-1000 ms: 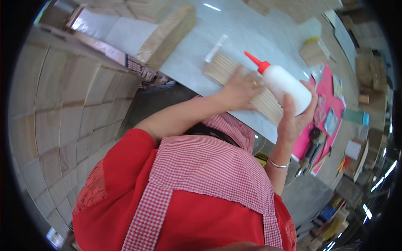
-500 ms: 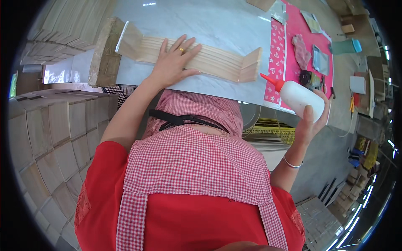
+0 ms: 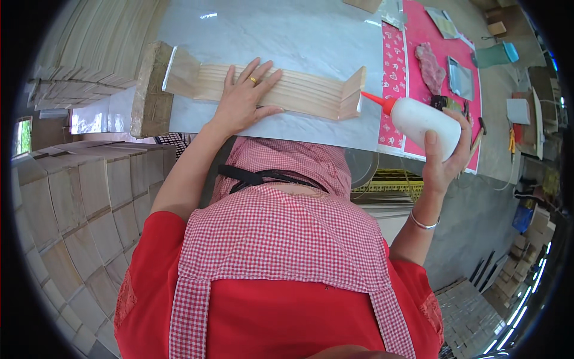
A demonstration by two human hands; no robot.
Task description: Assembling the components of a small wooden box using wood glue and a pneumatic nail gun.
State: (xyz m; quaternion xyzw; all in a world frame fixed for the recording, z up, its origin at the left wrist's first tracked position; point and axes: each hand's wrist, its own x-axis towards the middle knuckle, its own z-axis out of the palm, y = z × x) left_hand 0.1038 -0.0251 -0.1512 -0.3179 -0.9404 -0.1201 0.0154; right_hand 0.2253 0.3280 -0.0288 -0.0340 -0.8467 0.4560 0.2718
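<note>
Closer than a moment ago, the red nozzle (image 3: 379, 102) of the white squeeze bottle (image 3: 424, 125) we grasp in our right hand (image 3: 443, 164) meets the grooved wooden board (image 3: 305, 94)'s upright right end panel (image 3: 351, 94); our left hand (image 3: 242, 100) lies mid-board, fingers spread.

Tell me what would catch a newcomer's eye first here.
First, the white bottle with its red nozzle, held in the right hand, its tip at or near the right end of the grooved wooden piece. Next, the left hand laid across that piece, and the bright pink sheet toward the upper right.
</note>
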